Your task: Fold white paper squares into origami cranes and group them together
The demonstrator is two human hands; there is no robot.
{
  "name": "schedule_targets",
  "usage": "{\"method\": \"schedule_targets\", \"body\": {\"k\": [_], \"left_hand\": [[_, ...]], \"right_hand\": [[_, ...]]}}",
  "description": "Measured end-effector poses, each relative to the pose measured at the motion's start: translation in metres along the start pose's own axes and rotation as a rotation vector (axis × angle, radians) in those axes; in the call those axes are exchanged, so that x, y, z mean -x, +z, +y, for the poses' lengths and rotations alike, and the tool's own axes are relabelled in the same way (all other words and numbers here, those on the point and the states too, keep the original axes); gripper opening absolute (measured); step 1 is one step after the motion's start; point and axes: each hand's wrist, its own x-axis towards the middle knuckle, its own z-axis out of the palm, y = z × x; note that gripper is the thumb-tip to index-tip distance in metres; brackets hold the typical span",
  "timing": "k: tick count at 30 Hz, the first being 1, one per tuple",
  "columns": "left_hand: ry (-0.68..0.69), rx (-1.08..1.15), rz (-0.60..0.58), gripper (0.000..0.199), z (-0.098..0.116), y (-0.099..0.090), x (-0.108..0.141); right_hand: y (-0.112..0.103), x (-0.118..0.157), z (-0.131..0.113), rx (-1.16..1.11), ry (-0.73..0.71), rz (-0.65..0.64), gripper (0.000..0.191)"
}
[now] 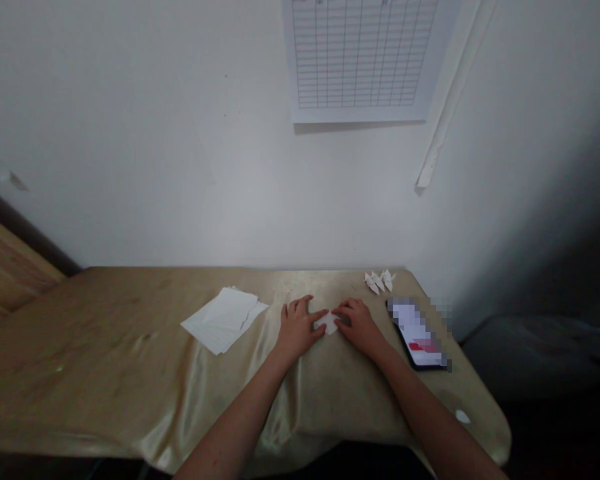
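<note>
A small white folded piece of paper (330, 324) lies on the cloth-covered table between my two hands. My left hand (299, 328) rests at its left side with fingers spread, the index finger and thumb touching the paper. From the other side my right hand (357, 325) reaches in, its index finger and thumb also on the paper and its other fingers slightly bent. Both hands press the paper from above rather than lifting it. The fingers partly cover its edges, so its full outline is hidden.
A stack of white paper sheets (220, 320) lies to the left. Several folded paper figures (380, 281) stand at the back right, near a phone (417, 333) with its screen lit. A small white scrap (463, 417) sits near the right edge. A printed grid sheet (360, 60) hangs on the wall.
</note>
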Motion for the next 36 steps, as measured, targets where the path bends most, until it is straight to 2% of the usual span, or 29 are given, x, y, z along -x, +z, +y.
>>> {"method": "schedule_targets", "body": {"k": [15,23,36], "left_hand": [[-0.044,-0.055,-0.049,0.047,0.002,-0.003,0.0],[-0.061,-0.016,-0.073,0.046,-0.004,-0.003,-0.004],[-0.009,-0.032,0.047,0.04,-0.006,-0.002,-0.006]], "right_hand": [[0.002,0.002,0.0,0.043,-0.005,0.002,0.028],[0.007,0.002,0.0,0.1,-0.023,-0.002,0.029],[-0.001,0.0,-0.011,0.17,0.044,-0.035,0.025]]}}
